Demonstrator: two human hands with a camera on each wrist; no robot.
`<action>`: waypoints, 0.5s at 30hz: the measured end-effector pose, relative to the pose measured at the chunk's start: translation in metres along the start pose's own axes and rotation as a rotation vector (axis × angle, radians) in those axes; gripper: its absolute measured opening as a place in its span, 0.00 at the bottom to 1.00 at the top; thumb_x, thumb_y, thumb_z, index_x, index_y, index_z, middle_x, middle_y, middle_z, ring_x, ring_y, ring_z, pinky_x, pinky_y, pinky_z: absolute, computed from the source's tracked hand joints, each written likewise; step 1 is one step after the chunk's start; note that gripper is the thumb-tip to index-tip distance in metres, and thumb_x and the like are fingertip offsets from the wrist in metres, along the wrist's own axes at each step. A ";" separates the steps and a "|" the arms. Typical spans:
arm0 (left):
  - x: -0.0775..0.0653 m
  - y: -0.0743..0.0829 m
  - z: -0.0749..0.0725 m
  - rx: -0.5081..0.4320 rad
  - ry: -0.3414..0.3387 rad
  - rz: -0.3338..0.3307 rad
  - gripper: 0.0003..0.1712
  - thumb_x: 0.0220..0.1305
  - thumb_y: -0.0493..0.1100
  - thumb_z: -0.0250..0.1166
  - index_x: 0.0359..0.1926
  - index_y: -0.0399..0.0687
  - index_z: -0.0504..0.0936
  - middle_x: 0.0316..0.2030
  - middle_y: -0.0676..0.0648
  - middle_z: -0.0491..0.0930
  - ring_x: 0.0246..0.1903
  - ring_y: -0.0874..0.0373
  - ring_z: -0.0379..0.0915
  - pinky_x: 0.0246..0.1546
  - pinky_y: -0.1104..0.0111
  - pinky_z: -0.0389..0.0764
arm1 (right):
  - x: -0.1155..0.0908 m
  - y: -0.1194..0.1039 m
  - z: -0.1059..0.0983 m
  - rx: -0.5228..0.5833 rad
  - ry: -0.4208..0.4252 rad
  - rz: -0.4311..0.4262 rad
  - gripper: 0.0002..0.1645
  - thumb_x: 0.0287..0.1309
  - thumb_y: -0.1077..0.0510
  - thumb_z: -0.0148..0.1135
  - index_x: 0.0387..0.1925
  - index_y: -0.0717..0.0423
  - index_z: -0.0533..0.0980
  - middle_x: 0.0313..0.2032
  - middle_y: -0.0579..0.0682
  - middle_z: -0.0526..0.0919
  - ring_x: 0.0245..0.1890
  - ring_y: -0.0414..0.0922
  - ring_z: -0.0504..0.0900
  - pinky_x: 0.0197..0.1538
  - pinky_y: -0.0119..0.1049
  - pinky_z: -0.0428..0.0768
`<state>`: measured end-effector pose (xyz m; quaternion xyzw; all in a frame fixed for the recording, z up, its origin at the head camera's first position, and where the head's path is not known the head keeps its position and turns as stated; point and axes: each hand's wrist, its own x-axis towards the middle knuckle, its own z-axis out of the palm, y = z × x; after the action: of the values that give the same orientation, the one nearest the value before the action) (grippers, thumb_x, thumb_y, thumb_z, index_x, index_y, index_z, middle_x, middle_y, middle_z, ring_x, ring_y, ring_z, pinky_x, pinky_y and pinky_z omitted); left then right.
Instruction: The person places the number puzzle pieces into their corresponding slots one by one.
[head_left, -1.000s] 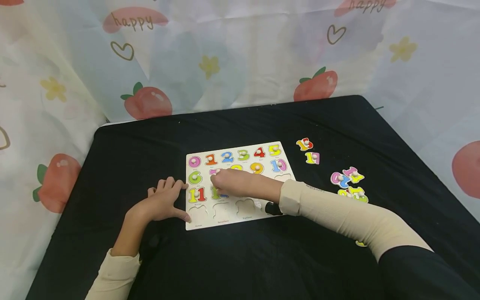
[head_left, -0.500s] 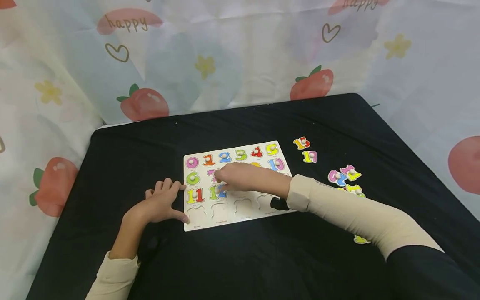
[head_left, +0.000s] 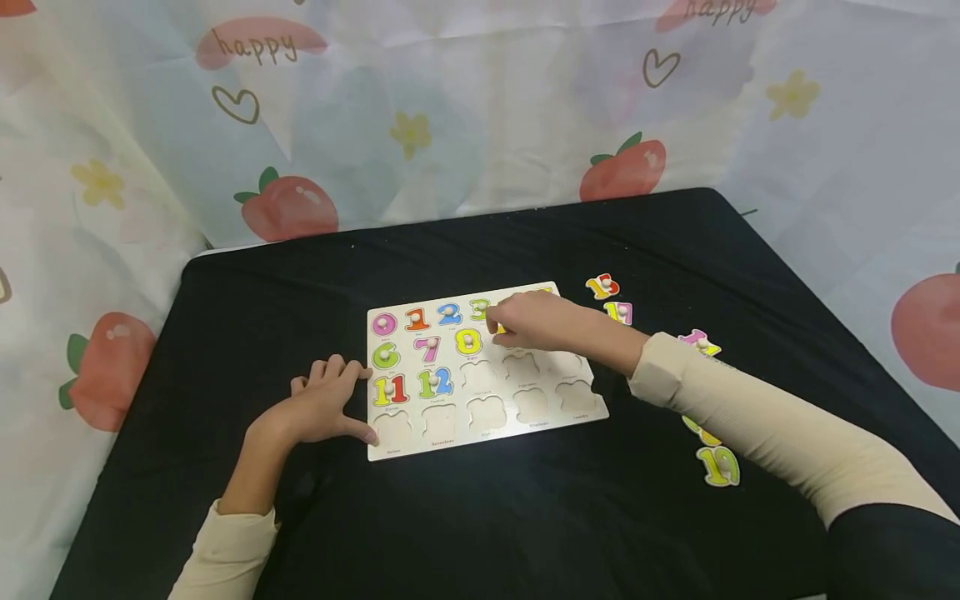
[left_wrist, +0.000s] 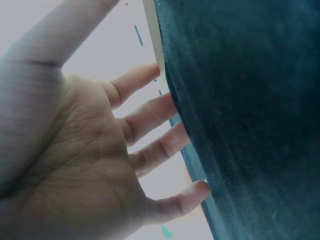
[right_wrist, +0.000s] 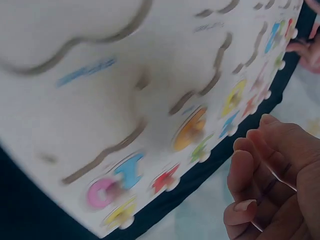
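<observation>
A white number puzzle board (head_left: 416, 417) lies on the black cloth. Knobbed number pieces fill its upper slots, among them the 7 (head_left: 427, 349), the 8 (head_left: 468, 342) and the 12 (head_left: 435, 382); the bottom row shows bare recesses. My left hand (head_left: 324, 407) has its fingers spread, with thumb and index fingertip at the board's left edge. Over the board's upper right is my right hand (head_left: 547, 319), covering pieces there from the head view. In the right wrist view its fingers (right_wrist: 242, 172) are loosely curled and hold nothing, beside the row of knobs.
Loose number pieces lie right of the board: a 15 (head_left: 603, 287), a 17 (head_left: 618, 313), a pink-and-yellow piece (head_left: 699, 341) and a green-edged 19 (head_left: 718, 467). My right sleeve (head_left: 772, 425) hides part of that group. A printed curtain (head_left: 487, 108) hangs behind the table.
My right hand has moved right and a little away from me, from over the 7 and 12 towards the upper right, uncovering the 8. The left hand stays at the board's edge.
</observation>
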<state>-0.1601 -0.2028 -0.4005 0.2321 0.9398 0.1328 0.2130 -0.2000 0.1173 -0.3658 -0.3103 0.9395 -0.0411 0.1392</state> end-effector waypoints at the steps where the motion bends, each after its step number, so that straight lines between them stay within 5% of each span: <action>1: 0.000 0.000 0.000 0.000 0.000 0.000 0.57 0.33 0.66 0.75 0.61 0.43 0.62 0.50 0.39 0.62 0.48 0.43 0.55 0.42 0.48 0.61 | -0.003 0.004 0.000 -0.005 0.003 0.010 0.09 0.58 0.56 0.64 0.40 0.54 0.78 0.25 0.43 0.77 0.24 0.41 0.72 0.29 0.33 0.69; 15: 0.000 0.000 0.000 0.006 0.002 0.009 0.57 0.34 0.67 0.75 0.61 0.43 0.63 0.48 0.40 0.63 0.47 0.43 0.55 0.41 0.50 0.62 | -0.051 0.071 -0.016 0.012 0.084 0.161 0.05 0.60 0.60 0.62 0.37 0.58 0.77 0.24 0.46 0.74 0.23 0.42 0.71 0.29 0.37 0.70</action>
<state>-0.1599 -0.2029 -0.4003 0.2368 0.9393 0.1309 0.2108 -0.2058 0.2052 -0.3502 -0.2309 0.9662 -0.0482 0.1043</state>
